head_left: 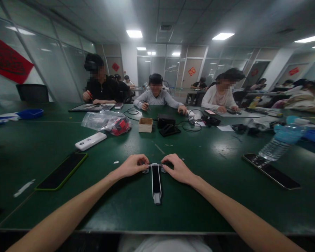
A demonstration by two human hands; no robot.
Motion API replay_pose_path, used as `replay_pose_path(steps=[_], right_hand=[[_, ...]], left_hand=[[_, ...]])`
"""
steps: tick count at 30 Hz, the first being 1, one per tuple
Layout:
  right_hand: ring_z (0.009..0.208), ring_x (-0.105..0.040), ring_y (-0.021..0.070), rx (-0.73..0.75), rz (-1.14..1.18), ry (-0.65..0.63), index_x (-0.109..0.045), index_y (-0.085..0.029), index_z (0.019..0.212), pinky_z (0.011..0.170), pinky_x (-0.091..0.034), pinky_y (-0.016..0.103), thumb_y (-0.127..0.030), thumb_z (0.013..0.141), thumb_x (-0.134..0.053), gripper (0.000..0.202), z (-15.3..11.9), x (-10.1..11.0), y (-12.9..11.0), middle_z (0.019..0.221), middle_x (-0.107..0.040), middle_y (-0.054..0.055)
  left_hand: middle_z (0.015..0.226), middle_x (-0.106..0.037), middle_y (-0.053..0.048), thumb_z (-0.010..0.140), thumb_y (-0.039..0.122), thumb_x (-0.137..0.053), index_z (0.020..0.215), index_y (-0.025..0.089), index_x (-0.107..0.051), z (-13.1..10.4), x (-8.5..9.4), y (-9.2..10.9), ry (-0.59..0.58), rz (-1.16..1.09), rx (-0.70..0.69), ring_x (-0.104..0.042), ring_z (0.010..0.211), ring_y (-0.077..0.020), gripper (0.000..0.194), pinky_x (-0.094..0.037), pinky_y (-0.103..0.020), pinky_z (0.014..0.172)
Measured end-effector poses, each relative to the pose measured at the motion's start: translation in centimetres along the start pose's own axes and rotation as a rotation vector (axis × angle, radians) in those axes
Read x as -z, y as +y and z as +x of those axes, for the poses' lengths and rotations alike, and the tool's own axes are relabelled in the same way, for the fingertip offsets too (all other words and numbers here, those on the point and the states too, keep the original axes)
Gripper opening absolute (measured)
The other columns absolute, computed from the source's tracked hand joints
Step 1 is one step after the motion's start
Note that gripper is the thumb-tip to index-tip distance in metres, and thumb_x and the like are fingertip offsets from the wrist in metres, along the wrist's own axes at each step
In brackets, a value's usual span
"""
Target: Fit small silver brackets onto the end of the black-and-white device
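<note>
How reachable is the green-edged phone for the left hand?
Probably yes: nothing bulky stands between the left hand and the green-edged phone, though that hand is busy at the white-rimmed device.

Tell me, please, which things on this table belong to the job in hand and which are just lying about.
Apparently in the job:
slim white-edged device
small pieces by its far end, at the left hand and right hand

Apparently just lying about:
green-edged phone
white oblong gadget
clear plastic bag
small open box
dark-screened phone
plastic bottle
</note>
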State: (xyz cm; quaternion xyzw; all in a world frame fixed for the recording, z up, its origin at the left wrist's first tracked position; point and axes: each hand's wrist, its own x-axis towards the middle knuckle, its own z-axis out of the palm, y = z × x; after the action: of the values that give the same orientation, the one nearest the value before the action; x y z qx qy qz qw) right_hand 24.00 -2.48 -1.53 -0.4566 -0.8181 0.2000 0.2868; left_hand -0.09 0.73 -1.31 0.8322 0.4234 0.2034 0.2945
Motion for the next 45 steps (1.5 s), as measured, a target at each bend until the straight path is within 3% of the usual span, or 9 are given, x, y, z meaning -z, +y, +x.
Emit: replay_pose_path(steps=[9, 16, 25, 36, 41, 45], right_hand=[[0.095, -0.051, 0.0196, 0.07, -0.016, 0.023, -0.062, -0.018, 0.086, 0.085, -0.042, 0.037, -0.019, 0.085, -0.052, 0.009, -0.1, -0.3, 0.4, 0.096, -0.062, 0.007], [0.098, -0.05, 0.0201, 0.044, -0.009, 0.041, -0.06, -0.018, 0.093, 0.084, -0.043, 0.037, -0.019, 0.082, -0.055, 0.012, -0.2, -0.3, 0.5, 0.1, -0.06, 0.007], [0.098, -0.05, 0.0201, 0.067, -0.025, 0.038, -0.061, -0.018, 0.083, 0.085, -0.042, 0.038, -0.017, 0.081, -0.055, 0.006, -0.1, -0.4, 0.6, 0.098, -0.061, 0.007], [0.098, -0.049, 0.0202, 0.079, -0.057, 0.024, -0.062, -0.017, 0.086, 0.084, -0.042, 0.037, -0.018, 0.081, -0.055, 0.008, -0.2, -0.4, 0.7, 0.1, -0.06, 0.007], [0.102, -0.049, 0.0229, 0.105, -0.243, 0.046, -0.063, -0.018, 0.094, 0.088, -0.04, 0.042, -0.023, 0.083, -0.052, 0.017, 0.3, 2.0, 2.6, 0.104, -0.059, 0.009], [0.097, -0.052, 0.0252, -0.031, -0.449, -0.028, -0.065, -0.019, 0.098, 0.085, -0.041, 0.041, -0.023, 0.082, -0.053, 0.021, 0.3, 5.3, 5.2, 0.103, -0.06, 0.011]], left_hand=[[0.078, -0.066, -0.001, 0.079, 0.033, -0.059, 0.087, 0.015, -0.064, 0.0, 0.0, 0.2, 0.004, -0.006, -0.005, -0.059, 0.067, -0.0143, 0.021, -0.044, -0.023, 0.062], [0.078, -0.066, 0.0, 0.08, 0.032, -0.059, 0.088, 0.016, -0.064, 0.0, 0.0, 0.1, -0.008, -0.01, -0.022, -0.06, 0.068, -0.0142, 0.018, -0.043, -0.022, 0.062], [0.078, -0.067, -0.001, 0.079, 0.035, -0.059, 0.088, 0.016, -0.064, 0.1, 0.0, 0.1, -0.01, 0.004, -0.021, -0.059, 0.066, -0.014, 0.021, -0.043, -0.022, 0.06], [0.079, -0.066, -0.001, 0.078, 0.033, -0.06, 0.089, 0.016, -0.063, 0.1, 0.2, 0.3, -0.034, -0.024, -0.008, -0.06, 0.067, -0.0141, 0.021, -0.044, -0.022, 0.061], [0.079, -0.066, -0.001, 0.078, 0.034, -0.06, 0.092, 0.016, -0.062, 0.1, 0.3, 0.3, -0.04, -0.029, -0.009, -0.061, 0.069, -0.0145, 0.023, -0.045, -0.023, 0.063], [0.078, -0.066, -0.002, 0.077, 0.033, -0.059, 0.093, 0.016, -0.062, 0.1, 0.4, 0.1, -0.02, 0.005, -0.007, -0.061, 0.069, -0.015, 0.023, -0.045, -0.023, 0.061]])
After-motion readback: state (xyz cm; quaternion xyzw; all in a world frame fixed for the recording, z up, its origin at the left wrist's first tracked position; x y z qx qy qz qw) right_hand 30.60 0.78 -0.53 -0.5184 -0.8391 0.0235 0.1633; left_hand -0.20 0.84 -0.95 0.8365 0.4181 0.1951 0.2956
